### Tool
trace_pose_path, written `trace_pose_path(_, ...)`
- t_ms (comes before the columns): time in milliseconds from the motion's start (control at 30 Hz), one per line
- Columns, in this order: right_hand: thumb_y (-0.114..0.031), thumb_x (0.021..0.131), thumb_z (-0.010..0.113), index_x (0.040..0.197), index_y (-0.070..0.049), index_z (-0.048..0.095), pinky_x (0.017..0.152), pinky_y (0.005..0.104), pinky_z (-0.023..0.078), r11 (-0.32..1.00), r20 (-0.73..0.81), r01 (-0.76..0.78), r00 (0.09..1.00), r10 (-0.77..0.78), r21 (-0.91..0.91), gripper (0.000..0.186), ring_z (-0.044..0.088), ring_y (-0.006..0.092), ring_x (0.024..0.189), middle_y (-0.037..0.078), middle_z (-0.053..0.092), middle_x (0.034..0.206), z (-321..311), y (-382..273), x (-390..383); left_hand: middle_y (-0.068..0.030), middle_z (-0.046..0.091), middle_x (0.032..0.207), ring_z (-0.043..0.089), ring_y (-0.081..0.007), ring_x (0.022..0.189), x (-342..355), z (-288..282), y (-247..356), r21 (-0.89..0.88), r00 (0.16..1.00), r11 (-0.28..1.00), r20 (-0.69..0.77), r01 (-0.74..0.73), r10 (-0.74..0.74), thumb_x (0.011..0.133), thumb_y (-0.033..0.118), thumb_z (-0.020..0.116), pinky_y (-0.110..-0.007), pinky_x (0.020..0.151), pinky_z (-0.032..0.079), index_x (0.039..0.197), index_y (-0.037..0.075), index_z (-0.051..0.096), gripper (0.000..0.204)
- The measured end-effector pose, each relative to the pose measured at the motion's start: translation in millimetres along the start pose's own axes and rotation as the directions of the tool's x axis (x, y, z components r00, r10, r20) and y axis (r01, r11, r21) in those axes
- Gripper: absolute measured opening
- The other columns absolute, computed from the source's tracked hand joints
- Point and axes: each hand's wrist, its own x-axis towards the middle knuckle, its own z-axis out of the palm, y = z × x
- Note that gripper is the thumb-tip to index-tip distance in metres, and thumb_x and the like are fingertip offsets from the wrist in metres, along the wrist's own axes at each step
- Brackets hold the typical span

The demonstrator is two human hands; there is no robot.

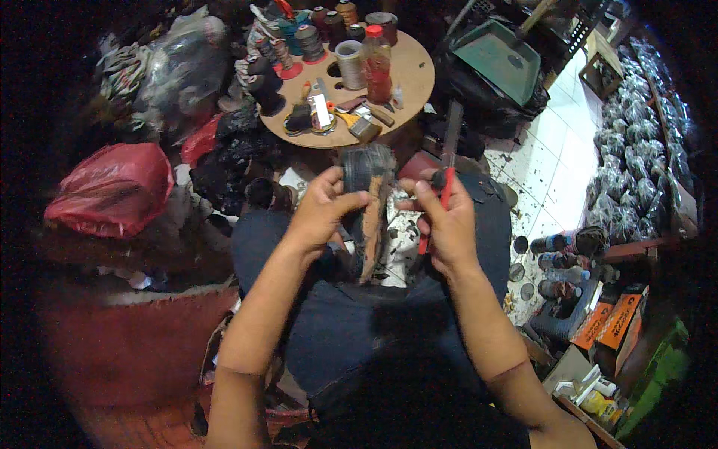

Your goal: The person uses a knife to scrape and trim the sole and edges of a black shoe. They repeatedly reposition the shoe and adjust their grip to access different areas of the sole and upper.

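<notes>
Between my knees stands a dark, shoe-like piece [366, 166] with a tan, rough-edged strip down its side; I cannot make out its exact kind. My left hand [323, 208] grips its left edge, thumb laid across the tan strip. In my right hand [449, 224], just to the right of the piece, is a red-handled cutter knife [447, 187]. Its long grey blade points up and away from me, apart from the piece. The fingers of that hand are wrapped round the handle.
Ahead is a round wooden table [411, 71] with thread spools [307, 43], a red-capped bottle [378, 66] and a brush [362, 127]. A green dustpan [497, 60] is beyond, right. Plastic-wrapped goods [628, 142] and orange boxes [619, 322] line the right; a red bag [116, 187] lies left.
</notes>
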Motion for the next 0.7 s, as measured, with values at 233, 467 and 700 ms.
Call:
trace_pose_path(233, -0.018, 0.108, 0.056, 0.127, 0.001, 0.061, 0.047, 0.0217, 0.048, 0.753, -0.038, 0.075, 0.997, -0.067, 0.654, 0.028, 0.067, 0.0172, 0.083, 0.018, 0.068, 0.114, -96.9, -63.3, 28.1, -0.003, 0.075, 0.101, 0.07, -0.0104, 0.084, 15.7, -27.4, -21.1, -0.166, 0.98, 0.977, -0.119, 0.138, -0.158, 0.099, 0.021, 0.073, -0.025, 0.068, 0.053, 0.115, 0.005, 0.069, 0.023)
trace_pose_path(467, -0.032, 0.1, 0.072, 0.086, -0.016, 0.057, 0.048, 0.0223, 0.034, 1.0, -0.536, 0.017, 0.844, -0.021, -0.012, 0.026, 0.045, 0.0059, 0.054, -0.004, 0.053, 0.069, -189.9, -3.6, 114.5, -0.0042, 0.075, 0.103, 0.07, -0.0148, 0.091, 34.9, -26.7, -40.2, -0.365, 0.933, 0.906, -0.201, 0.212, -0.299, 0.101, 0.026, 0.07, -0.031, 0.077, 0.053, 0.115, 0.007, 0.068, 0.023)
trace_pose_path(700, -0.035, 0.096, 0.076, 0.081, -0.017, 0.054, 0.044, 0.0289, 0.032, 0.944, -0.614, -0.319, 0.762, 0.206, -0.079, 0.033, 0.043, 0.0106, 0.046, -0.004, 0.047, 0.059, -221.3, 130.0, 139.6, -0.0074, 0.074, 0.115, 0.07, -0.0201, 0.106, 41.3, -48.5, -46.3, -0.444, 0.877, 0.88, -0.341, 0.167, -0.339, 0.101, 0.017, 0.068, -0.037, 0.096, 0.053, 0.126, 0.004, 0.064, 0.028)
